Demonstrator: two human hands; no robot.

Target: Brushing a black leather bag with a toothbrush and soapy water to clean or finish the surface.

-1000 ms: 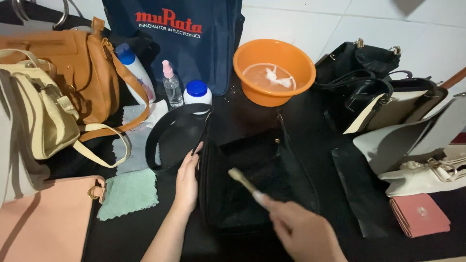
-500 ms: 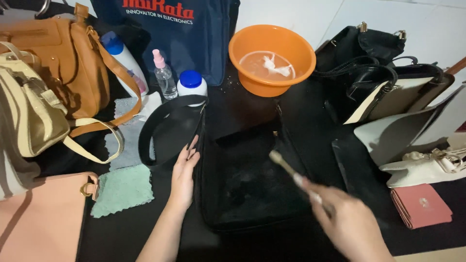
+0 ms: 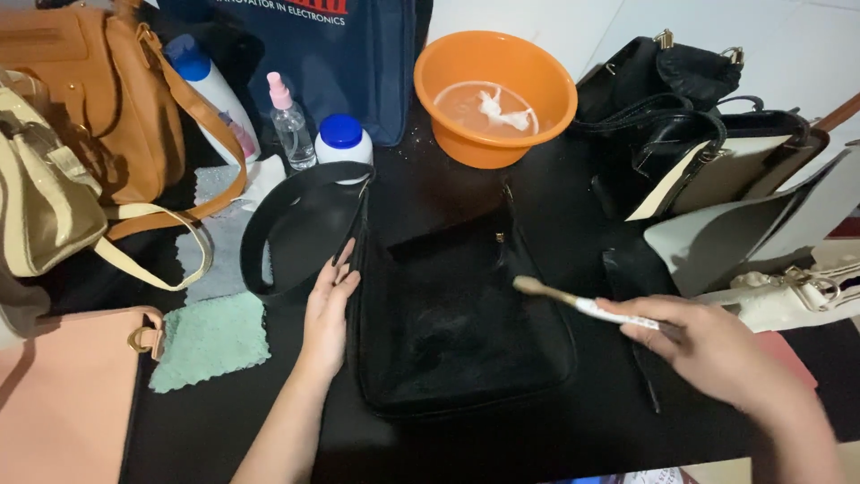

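Observation:
A black handbag (image 3: 448, 314) lies flat on the dark table in front of me, its strap (image 3: 269, 215) looping out to the left. My left hand (image 3: 327, 309) rests flat on the bag's left edge, fingers together. My right hand (image 3: 708, 345) holds a small white-handled brush (image 3: 578, 303) by its handle. The bristle end hovers at the bag's right edge. An orange basin (image 3: 497, 94) with cloudy water and a white scrap in it stands just beyond the bag.
Brown (image 3: 98, 99), cream (image 3: 40, 197) and pink (image 3: 63, 394) bags crowd the left. A green cloth (image 3: 210, 341), a spray bottle (image 3: 291, 125), a blue-capped jar (image 3: 343, 143) and a white bottle (image 3: 210, 90) sit nearby. Black and white bags (image 3: 708, 152) fill the right.
My right hand has carried the brush rightward, from over the bag's middle to its right edge. My left hand stays on the bag's left side. The view has tilted down slightly.

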